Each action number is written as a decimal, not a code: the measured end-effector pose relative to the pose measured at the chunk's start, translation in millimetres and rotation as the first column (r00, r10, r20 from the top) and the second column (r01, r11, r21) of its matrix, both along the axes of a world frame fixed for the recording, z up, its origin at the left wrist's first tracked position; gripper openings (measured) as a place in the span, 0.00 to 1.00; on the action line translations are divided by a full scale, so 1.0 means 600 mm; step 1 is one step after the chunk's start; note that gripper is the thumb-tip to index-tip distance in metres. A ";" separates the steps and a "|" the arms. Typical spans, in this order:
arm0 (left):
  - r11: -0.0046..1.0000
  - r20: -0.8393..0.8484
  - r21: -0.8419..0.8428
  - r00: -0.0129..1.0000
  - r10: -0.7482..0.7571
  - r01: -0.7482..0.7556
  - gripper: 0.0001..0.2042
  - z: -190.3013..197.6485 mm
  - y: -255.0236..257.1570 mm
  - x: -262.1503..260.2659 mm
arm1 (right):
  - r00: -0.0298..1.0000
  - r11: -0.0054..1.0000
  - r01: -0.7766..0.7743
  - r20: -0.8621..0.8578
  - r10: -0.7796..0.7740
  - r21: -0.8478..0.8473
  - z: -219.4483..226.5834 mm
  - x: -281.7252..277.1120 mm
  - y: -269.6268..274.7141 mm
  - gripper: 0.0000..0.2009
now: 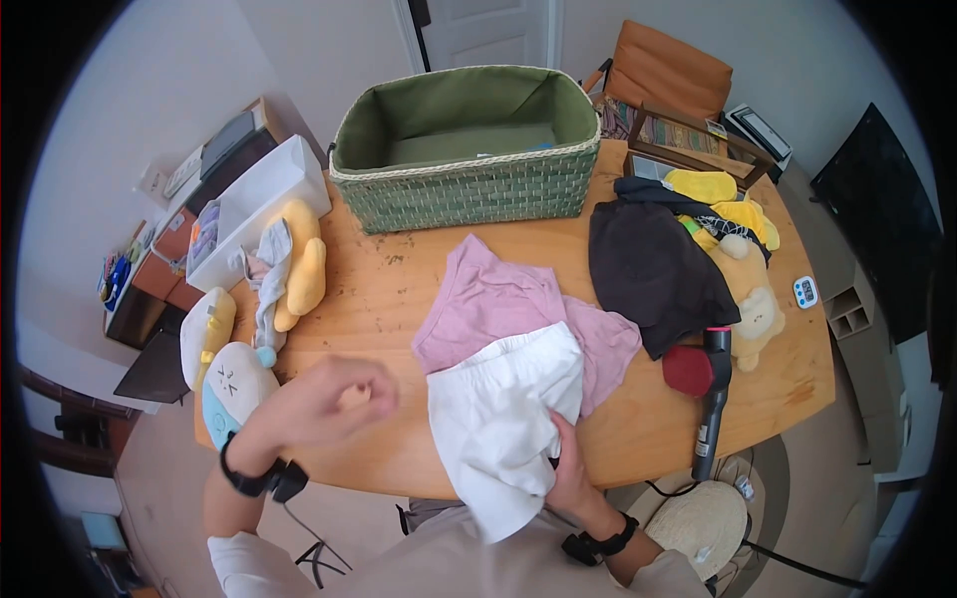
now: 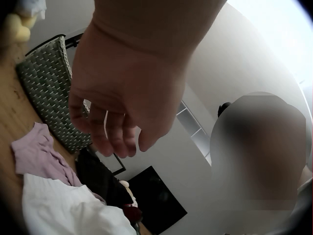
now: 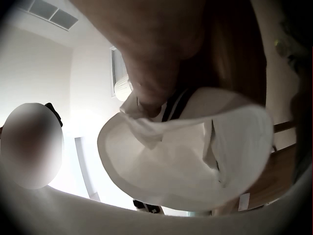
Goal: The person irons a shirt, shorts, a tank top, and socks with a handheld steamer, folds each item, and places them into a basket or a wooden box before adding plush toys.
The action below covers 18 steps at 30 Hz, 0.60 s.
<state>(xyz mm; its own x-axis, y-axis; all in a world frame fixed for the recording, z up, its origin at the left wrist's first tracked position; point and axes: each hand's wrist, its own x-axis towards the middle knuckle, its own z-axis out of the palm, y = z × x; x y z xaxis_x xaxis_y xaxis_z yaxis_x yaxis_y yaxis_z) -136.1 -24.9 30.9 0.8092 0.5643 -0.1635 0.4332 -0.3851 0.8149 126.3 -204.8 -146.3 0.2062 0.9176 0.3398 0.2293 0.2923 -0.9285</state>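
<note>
White shorts [image 1: 508, 399] with an elastic waistband lie partly over a pink garment [image 1: 498, 294], their lower part hanging past the table's front edge. My right hand [image 1: 570, 473] grips the shorts by the side near a leg opening. In the right wrist view the leg of the shorts [image 3: 161, 171] gapes open, with dark stripes beside the fingers. My left hand [image 1: 334, 404], blurred in the head view, hovers left of the shorts with its fingers loosely bent. In the left wrist view nothing is in this hand [image 2: 127, 98].
A green woven basket [image 1: 469, 184] stands at the back. On the right lie a black garment [image 1: 658, 269], a plush bear [image 1: 758, 309] and a handheld garment steamer [image 1: 712, 399]. Plush toys [image 1: 239, 374] and a white bin [image 1: 264, 214] are on the left.
</note>
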 end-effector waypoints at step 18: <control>0.747 0.269 0.018 0.722 0.637 -0.665 0.14 -0.053 0.156 0.041 | 0.900 0.962 -0.239 -0.403 0.168 -0.134 -0.060 0.009 -0.006 0.38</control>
